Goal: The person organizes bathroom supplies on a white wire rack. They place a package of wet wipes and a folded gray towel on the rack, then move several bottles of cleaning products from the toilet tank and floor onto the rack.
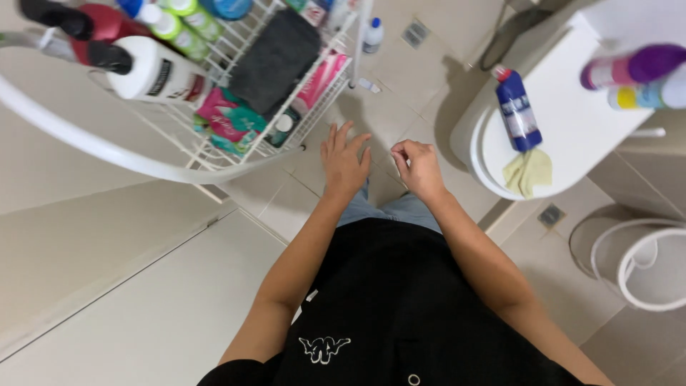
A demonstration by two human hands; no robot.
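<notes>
My left hand is held flat over the tiled floor, fingers spread and empty, just right of the white wire rack. My right hand hovers beside it with fingers curled loosely and nothing visible in it. The two hands are a little apart and touch nothing. To the right, a blue bottle with a red cap lies on the closed white toilet lid, with a yellow cloth below it.
The rack holds a dark folded towel, pink and green packets, and a white bottle. A purple-capped bottle stands on the cistern. A white bin sits at right. A small white bottle stands on the floor.
</notes>
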